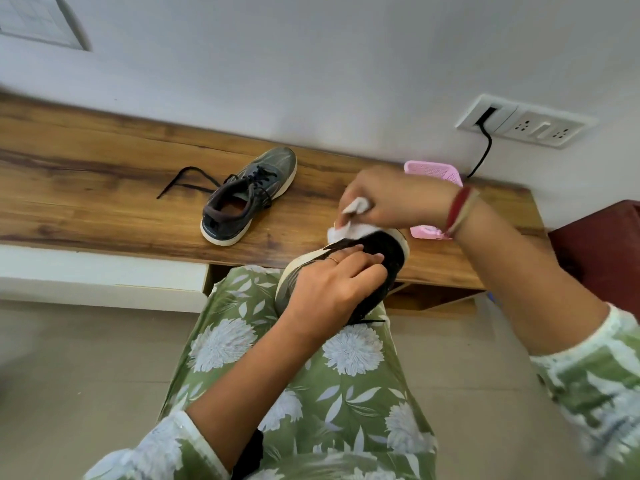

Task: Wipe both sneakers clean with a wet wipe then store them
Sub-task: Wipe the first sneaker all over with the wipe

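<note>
Wiping held sneaker over my lap – second sneaker at 10 o'clock.
Left hand grips the shoe, fingers curled round it; right hand pinches wet wipe against its far rim, 12 o'clock – second sneaker upright on wooden shelf, well apart.

A grey-green mesh sneaker, white-soled and black-laced, at 11 o'clock on the brown streak-grained wooden bench. Centre: black-lined white-soled sneaker, white crumpled wet wipe. Pink perforated plastic basket at 2 o'clock. Green cloth garment with white flower print at 6 o'clock.
</note>
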{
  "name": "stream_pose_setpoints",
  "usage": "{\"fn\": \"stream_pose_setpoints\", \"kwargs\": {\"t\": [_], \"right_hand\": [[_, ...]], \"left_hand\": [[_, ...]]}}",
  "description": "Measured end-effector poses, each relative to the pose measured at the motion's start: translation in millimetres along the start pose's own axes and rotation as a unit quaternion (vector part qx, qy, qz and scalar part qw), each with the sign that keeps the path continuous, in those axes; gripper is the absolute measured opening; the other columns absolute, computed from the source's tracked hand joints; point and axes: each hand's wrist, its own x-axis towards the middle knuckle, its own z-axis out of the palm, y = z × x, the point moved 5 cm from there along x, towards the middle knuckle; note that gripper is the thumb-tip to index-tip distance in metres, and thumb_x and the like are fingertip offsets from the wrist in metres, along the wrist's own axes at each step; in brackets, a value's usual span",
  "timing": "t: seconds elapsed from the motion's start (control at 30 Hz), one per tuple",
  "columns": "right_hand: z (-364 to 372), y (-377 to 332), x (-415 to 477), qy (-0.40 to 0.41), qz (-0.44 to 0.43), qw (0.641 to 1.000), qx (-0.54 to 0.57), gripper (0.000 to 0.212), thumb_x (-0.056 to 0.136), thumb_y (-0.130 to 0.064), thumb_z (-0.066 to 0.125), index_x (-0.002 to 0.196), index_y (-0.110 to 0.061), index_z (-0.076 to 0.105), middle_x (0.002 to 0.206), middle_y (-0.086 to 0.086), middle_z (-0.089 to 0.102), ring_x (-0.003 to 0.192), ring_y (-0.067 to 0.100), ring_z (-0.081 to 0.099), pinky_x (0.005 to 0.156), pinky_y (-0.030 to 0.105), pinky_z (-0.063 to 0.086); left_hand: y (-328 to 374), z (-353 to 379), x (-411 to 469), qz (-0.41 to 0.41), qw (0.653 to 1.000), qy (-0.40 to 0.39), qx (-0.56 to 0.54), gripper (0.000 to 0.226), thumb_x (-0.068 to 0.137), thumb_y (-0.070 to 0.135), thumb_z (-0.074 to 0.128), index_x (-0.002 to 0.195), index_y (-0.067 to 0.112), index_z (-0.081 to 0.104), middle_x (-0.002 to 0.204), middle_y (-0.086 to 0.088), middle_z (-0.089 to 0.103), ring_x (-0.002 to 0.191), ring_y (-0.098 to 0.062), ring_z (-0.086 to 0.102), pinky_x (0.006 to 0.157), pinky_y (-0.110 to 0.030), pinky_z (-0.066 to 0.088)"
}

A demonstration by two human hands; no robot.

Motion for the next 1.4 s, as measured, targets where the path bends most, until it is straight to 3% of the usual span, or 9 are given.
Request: {"fn": "stream_pose_setpoints", "kwargs": {"t": [0.17,0.5,0.67,0.83,1.0,1.13,1.2,1.3,1.4], "right_hand": [[15.7,15.5,-0.4,-0.052,-0.009,0.997,-0.057,0.011,0.085,-0.014,0.062,0.087,-0.016,0.072,0.093,0.002,0.068,0.091,0.021,0.061,0.079,0.036,0.048],[19.1,54.5,-66.1,-0.001,0.037,0.998,0.041,0.030,0.084,-0.002,0.060,0.094,-0.027,0.074,0.101,-0.007,0.067,0.094,0.014,0.060,0.086,0.036,0.048],[0.1,27.5,-46.1,0.222,-0.033,0.966,0.130,0.025,0.084,-0.001,0.061,0.099,-0.018,0.073,0.100,0.001,0.068,0.094,0.014,0.061,0.084,0.027,0.047],[33.3,17.4,-31.6,0.130,-0.050,0.990,0.008,0.035,0.083,0.002,0.058,0.109,-0.017,0.069,0.111,0.001,0.061,0.105,0.018,0.054,0.088,0.034,0.044],[31.3,38.6,-50.6,0.205,-0.040,0.978,0.013,0.038,0.079,0.007,0.061,0.110,-0.014,0.069,0.104,0.003,0.062,0.098,0.020,0.056,0.081,0.029,0.044],[35.4,50.9,-57.7,0.229,-0.034,0.969,0.093,0.035,0.079,0.007,0.062,0.100,-0.018,0.072,0.098,-0.001,0.064,0.091,0.015,0.060,0.080,0.026,0.048],[27.1,49.1,-57.3,0.308,-0.023,0.933,0.184,0.031,0.081,0.001,0.063,0.097,-0.025,0.070,0.095,-0.009,0.066,0.090,0.007,0.061,0.080,0.018,0.047],[13.3,46.0,-44.4,0.468,-0.008,0.783,0.410,0.024,0.084,-0.004,0.061,0.090,-0.026,0.068,0.083,-0.017,0.069,0.082,0.004,0.063,0.072,0.021,0.050],[18.6,24.0,-1.4,0.459,0.001,0.687,0.563,0.012,0.086,0.000,0.061,0.087,-0.009,0.067,0.079,-0.004,0.070,0.074,0.015,0.065,0.064,0.040,0.057]], "left_hand": [[-1.6,6.0,0.9,-0.010,1.000,-0.009,0.008,0.018,0.089,0.003,0.059,0.088,0.017,0.048,0.087,-0.002,0.070,0.073,-0.021,0.067,0.044,-0.032,0.046],[-5.7,4.1,3.4,-0.027,0.999,0.018,0.017,0.022,0.095,0.003,0.050,0.076,0.011,0.059,0.078,-0.004,0.069,0.070,-0.021,0.067,0.060,-0.027,0.052],[-7.3,-0.7,4.2,-0.011,0.999,0.031,0.027,0.027,0.097,0.004,0.046,0.075,0.009,0.060,0.077,-0.003,0.069,0.071,-0.019,0.067,0.065,-0.022,0.049],[-12.8,-6.6,4.0,-0.001,0.998,0.017,0.061,0.012,0.088,0.005,0.053,0.083,0.015,0.049,0.075,0.000,0.065,0.060,-0.017,0.053,0.053,-0.025,0.029],[-27.0,-4.5,2.0,-0.061,0.997,0.029,0.028,0.013,0.094,0.005,0.044,0.088,0.017,0.048,0.077,-0.002,0.069,0.064,-0.022,0.067,0.041,-0.032,0.047],[-59.0,-19.7,-2.4,-0.169,0.980,0.051,-0.089,0.034,0.071,-0.008,0.045,0.090,0.019,0.053,0.093,0.000,0.070,0.088,-0.018,0.069,0.063,-0.036,0.057],[-79.5,-31.5,-9.6,-0.259,0.950,0.088,-0.149,0.040,0.069,-0.017,0.050,0.087,0.019,0.057,0.096,0.002,0.068,0.096,-0.015,0.067,0.077,-0.039,0.057],[-103.7,-46.6,-22.5,-0.345,0.909,0.131,-0.193,0.039,0.073,-0.022,0.058,0.083,0.015,0.058,0.092,0.003,0.068,0.097,-0.015,0.067,0.082,-0.034,0.056],[-122.0,-55.2,-32.8,-0.398,0.871,0.163,-0.238,0.042,0.075,-0.018,0.061,0.078,0.024,0.058,0.086,0.006,0.067,0.095,-0.019,0.068,0.082,-0.030,0.053]]}}
